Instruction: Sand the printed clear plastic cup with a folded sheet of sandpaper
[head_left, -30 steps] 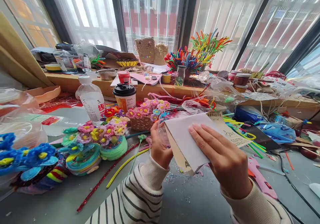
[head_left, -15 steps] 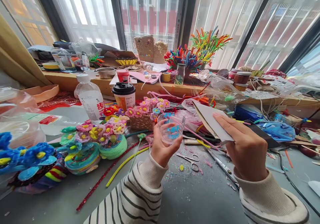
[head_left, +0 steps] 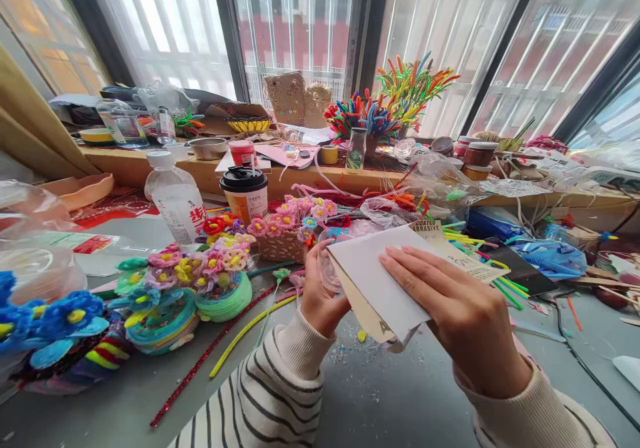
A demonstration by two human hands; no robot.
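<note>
A clear plastic cup [head_left: 330, 271] with blue lettering is in my left hand [head_left: 320, 298], whose fingers wrap around its side. My right hand [head_left: 465, 308] grips a white card [head_left: 377, 278] together with a beige sandpaper sheet [head_left: 453, 255] whose back reads "COATED ABRASIVE". The card's left corner overlaps the cup and hides much of it; whether they touch I cannot tell. Below the hands, glitter and small scraps lie scattered on the grey table [head_left: 380, 401].
Pipe-cleaner flowers [head_left: 220, 255] in pots and a basket [head_left: 280, 249] crowd the left. Behind stand a water bottle [head_left: 175, 198] and a lidded drink cup [head_left: 245, 195]. Loose pipe cleaners [head_left: 513, 288], a black sheet [head_left: 525, 275] and a blue package [head_left: 550, 258] lie right.
My right hand has brought the white card leftward, in front of the cup. The sandpaper's printed back now shows, and the scissors are covered. My left hand stays around the cup.
</note>
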